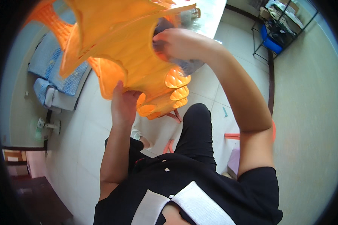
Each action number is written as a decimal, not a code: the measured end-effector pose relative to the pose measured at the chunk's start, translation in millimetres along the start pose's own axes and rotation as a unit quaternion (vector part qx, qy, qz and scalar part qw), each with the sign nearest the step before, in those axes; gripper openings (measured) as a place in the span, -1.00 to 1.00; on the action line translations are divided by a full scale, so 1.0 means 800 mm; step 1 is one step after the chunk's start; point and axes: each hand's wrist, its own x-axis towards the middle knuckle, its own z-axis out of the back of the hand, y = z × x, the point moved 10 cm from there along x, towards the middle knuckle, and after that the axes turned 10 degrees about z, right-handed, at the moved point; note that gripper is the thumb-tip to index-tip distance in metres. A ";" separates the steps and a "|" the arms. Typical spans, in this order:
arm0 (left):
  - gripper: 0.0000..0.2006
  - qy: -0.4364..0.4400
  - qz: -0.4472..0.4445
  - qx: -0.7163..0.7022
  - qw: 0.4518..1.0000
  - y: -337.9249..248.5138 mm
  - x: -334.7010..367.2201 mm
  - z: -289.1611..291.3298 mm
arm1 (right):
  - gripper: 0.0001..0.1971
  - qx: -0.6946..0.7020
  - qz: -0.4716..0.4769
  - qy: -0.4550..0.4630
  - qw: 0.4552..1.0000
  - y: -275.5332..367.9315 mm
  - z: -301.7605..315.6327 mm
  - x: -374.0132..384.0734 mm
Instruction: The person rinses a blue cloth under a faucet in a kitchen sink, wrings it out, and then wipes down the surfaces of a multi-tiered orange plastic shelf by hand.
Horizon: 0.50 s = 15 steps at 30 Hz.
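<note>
Your left hand [124, 107] is closed on the lower edge of the orange plastic piece [135, 67], with its fingers bent at the rim. Your right hand [172, 42] is higher, at the curved edge of a wide opening in this same piece, and it grips a grey cloth [193, 66]. The cloth is bunched and comes out around the hand. The fingers there are blurred and partly covered, so I cannot tell how tightly they close, nor whether they touch the plastic.

The orange plastic piece is raised in front of you, above your knees, and it goes out of the view at the top. It has padded-looking bumps, large rounded openings and, at its lower right, several rounded lobes, one after another. Behind it, at the top, there is a white table [213, 17] with a shiny surface.

Under your arms I see your black trousers [194, 131] and a light shoe [148, 143]. Pink legs [232, 136] of some seat stand near your right elbow, and a purple box [234, 161] is below them. A small teal piece [225, 111] lies on the tiled floor [210, 84].

Farther, on the left, there is a sofa [69, 75] with blue covers, and a small fan [53, 127] near it. At the upper right, a dark rack [289, 22] holds mixed things and a blue bin [269, 40].
</note>
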 end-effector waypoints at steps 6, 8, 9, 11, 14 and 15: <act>-0.61 0.011 0.011 0.021 1.000 0.000 0.007 -0.014 | -0.72 -0.048 0.057 0.058 0.996 -0.017 -0.022 0.084; -0.60 0.010 0.002 0.023 1.000 -0.006 0.004 -0.009 | -0.72 -0.058 0.072 0.075 0.993 -0.013 -0.035 0.108; -0.59 0.001 -0.001 0.039 0.999 -0.009 -0.001 0.004 | -0.71 -0.058 0.082 0.084 0.991 -0.008 -0.048 0.123; -0.55 0.035 -0.007 0.048 0.998 -0.002 0.001 -0.010 | -0.71 -0.084 0.072 0.097 0.989 -0.021 -0.050 0.126; -0.52 0.022 -0.005 0.062 0.998 0.002 -0.007 0.010 | -0.70 -0.081 0.098 0.112 0.986 -0.007 -0.079 0.148; -0.51 0.032 -0.014 0.054 0.998 0.001 -0.003 0.001 | -0.70 -0.088 0.098 0.116 0.984 -0.008 -0.071 0.144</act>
